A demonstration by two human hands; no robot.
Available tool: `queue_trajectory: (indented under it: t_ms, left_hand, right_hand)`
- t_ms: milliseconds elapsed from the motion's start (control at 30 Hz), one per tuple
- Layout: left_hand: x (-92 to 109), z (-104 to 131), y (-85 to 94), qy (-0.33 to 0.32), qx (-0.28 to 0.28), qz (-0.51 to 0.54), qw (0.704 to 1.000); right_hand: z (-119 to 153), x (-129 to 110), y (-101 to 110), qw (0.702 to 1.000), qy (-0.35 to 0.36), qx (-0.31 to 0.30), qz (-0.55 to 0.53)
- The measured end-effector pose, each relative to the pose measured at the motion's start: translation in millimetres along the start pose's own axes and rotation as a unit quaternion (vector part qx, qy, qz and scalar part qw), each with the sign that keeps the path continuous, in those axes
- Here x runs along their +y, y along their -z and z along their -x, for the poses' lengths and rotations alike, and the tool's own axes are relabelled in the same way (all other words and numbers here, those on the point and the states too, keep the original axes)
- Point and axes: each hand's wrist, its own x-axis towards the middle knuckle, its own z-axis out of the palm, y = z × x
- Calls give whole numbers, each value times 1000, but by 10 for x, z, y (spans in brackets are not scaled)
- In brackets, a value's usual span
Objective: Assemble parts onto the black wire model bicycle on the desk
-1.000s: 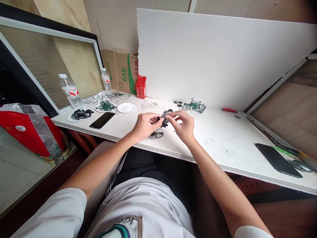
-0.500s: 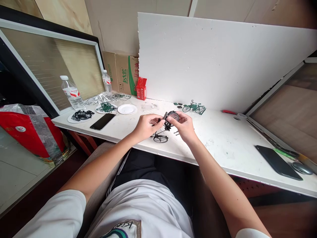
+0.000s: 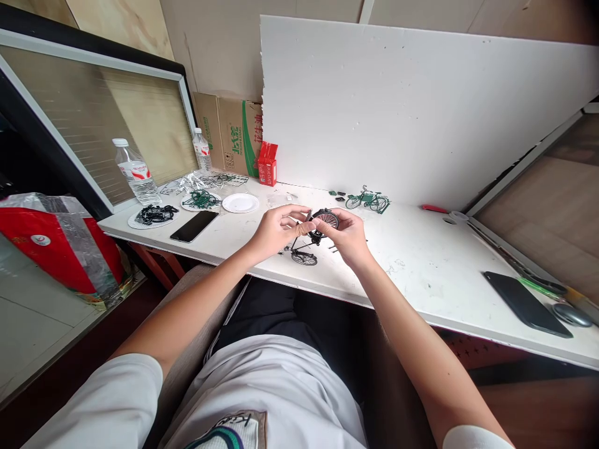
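A small black model bicycle (image 3: pixel 305 257) is held above the white table, one wheel low and the other raised between my hands. My right hand (image 3: pixel 345 233) pinches the raised wheel, thumb on its near side and fingers behind. From the left, my left hand (image 3: pixel 281 231) closes on the bicycle beside that wheel, its thumb tip close to my right thumb. A small dark part stands up at the left fingertips; my fingers hide how it joins the frame. Behind my hands, a green model bicycle (image 3: pixel 367 200) stands near the white board.
On the left are plates of black parts (image 3: pixel 158 215) and green parts (image 3: pixel 201 199), a bare white plate (image 3: pixel 240 203), a phone (image 3: pixel 194 226) and water bottles (image 3: pixel 136 171). A red box (image 3: pixel 267 164) stands at the back; another phone (image 3: pixel 524 304) lies right.
My left hand has shifted slightly, its thumb moving right toward my right thumb and its fingers lifting. The bicycle's lower wheel has tilted a little. My right hand keeps its hold.
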Motion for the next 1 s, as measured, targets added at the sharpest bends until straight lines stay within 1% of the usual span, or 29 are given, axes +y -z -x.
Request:
queue_trajectory:
  t_ms: [167, 400, 467, 567, 667, 733, 867, 900, 967, 1000]
  left_hand:
    - [-60, -52, 35, 9, 25, 16, 1000]
    - [-30, -83, 76, 48, 17, 70, 996]
    - [-37, -100, 102, 59, 16, 82, 995]
    - [-65, -148, 186, 72, 29, 81, 994]
    - [-90, -209, 327, 66, 50, 75, 994]
    - [-105, -250, 441, 60, 50, 74, 994]
    - [-172, -330, 649, 72, 67, 87, 991]
    - [-200, -348, 689, 76, 75, 90, 990]
    - [-262, -378, 749, 90, 90, 98, 987]
    - [-294, -389, 770, 96, 91, 110, 985]
  right_hand:
    - [34, -22, -57, 999, -20, -21, -16]
    - [31, 119, -124, 997, -41, -52, -44]
    - [8, 163, -117, 995, -50, -47, -67]
    - [-49, 240, -49, 994, -62, -18, -93]
    - [-116, 378, 82, 999, -43, 5, -29]
    - [-158, 513, 185, 998, -51, 10, 23]
    - [-222, 810, 378, 992, -72, 69, 80]
    - [-229, 870, 417, 990, -69, 75, 101]
    - [-229, 952, 476, 984, -61, 59, 159]
    - [-221, 972, 492, 981, -60, 39, 182]
